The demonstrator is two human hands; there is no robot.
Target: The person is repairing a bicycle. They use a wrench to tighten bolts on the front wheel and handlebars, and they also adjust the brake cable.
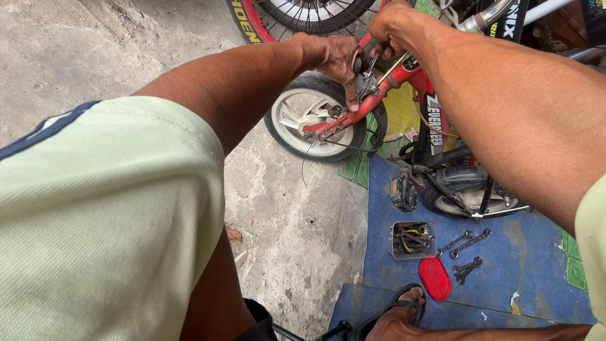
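Up at the top of the view, the left hand (pixel 338 60) clamps around the red bike frame (pixel 366 104) near the small white wheel (pixel 303 117), fingers curled shut on the tube. Right beside it, the right hand (pixel 391 28) pinches a small metal tool (pixel 371 63) against the same fitting (what kind of tool cannot be told). That frame looks stiff and fairly heavy, best gripped on bare tube away from the thin cable. Lower down, on the blue mat (pixel 530 252), lie a tray of tools (pixel 411 240), loose wrenches (pixel 467 243), a red reflector (pixel 435 278) and a sandalled foot (pixel 398 312).
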